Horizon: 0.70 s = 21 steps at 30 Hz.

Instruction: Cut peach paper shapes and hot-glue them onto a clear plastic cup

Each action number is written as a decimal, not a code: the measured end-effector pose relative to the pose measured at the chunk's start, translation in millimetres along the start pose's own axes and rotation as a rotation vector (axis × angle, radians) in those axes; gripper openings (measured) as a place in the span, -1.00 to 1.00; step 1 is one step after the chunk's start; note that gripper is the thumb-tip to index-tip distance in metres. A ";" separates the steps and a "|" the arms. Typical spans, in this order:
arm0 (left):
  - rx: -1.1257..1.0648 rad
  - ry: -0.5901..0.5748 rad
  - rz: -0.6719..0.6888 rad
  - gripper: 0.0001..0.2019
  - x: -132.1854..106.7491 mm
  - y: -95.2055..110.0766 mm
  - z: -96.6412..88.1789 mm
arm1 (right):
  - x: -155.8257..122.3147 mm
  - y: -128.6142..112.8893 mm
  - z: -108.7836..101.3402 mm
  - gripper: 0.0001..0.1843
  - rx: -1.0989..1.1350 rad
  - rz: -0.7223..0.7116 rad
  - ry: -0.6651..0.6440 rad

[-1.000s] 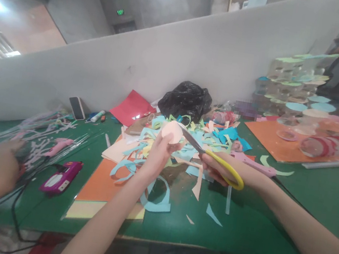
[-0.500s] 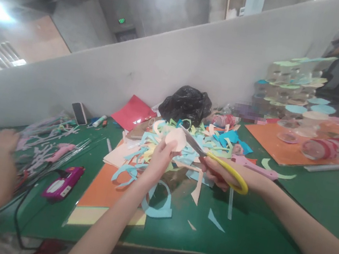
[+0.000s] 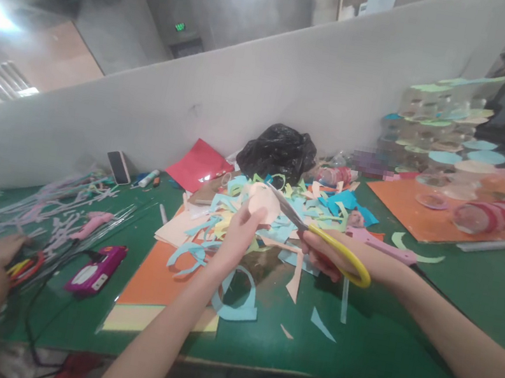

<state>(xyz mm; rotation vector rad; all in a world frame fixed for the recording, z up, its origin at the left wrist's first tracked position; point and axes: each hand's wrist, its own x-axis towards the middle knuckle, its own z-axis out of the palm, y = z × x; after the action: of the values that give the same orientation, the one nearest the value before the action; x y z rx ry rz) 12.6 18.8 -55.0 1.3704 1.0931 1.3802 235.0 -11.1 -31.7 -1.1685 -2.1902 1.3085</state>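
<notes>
A smooth white partition (image 3: 370, 92) is slanted across the upper half of the frame. The green tabletop (image 3: 391, 341) below is slick and paper-littered. A flat orange sheet (image 3: 156, 273) is partly buried left of centre; a thin, crumpled, shiny black plastic bag (image 3: 278, 151) is set just above centre. At the left edge, the co-worker's hand (image 3: 2, 250) has been lowered since half a second ago and an orange-and-yellow loop (image 3: 21, 269) exposed; work at centre seems unaffected. Right of centre, scissors (image 3: 294, 215) are held by the right hand (image 3: 322, 252), fingers wrapped round the yellow handle, steel blades pointed up-left. A curled blue paper ring (image 3: 239, 313) is left lower centre. A matte peach paper disc (image 3: 266, 205) is pinched by the left hand's (image 3: 242, 229) fingers at frame centre, beside the blades; contact can't be told. A pale curved edge has just been exposed at its upper left, so trimming is judged under way.
</notes>
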 end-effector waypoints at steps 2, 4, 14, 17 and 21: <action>0.010 0.003 -0.004 -0.56 0.9 -0.3 -0.1 | 1.1 -0.5 1.7 -0.32 0.009 0.026 0.021; 0.006 0.008 -0.010 -0.55 1.7 -0.6 0.0 | 2.3 -0.1 3.3 -0.32 0.017 0.051 0.036; 0.026 -0.016 0.001 -0.57 1.6 1.1 -0.8 | -5.5 2.2 -3.3 -0.37 0.005 -0.092 -0.073; 0.042 -0.040 -0.010 -0.57 0.3 4.6 -1.9 | -5.9 3.2 -4.3 -0.42 0.005 -0.120 -0.094; 0.035 -0.018 -0.047 -0.58 -1.4 10.1 -2.3 | -3.6 4.7 -5.1 -0.43 -0.044 -0.088 -0.054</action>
<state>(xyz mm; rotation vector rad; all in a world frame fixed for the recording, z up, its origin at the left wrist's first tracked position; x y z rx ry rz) 10.3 15.1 -45.5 1.3715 1.1352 1.3181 242.7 -9.9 -32.6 -1.0508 -2.2922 1.2759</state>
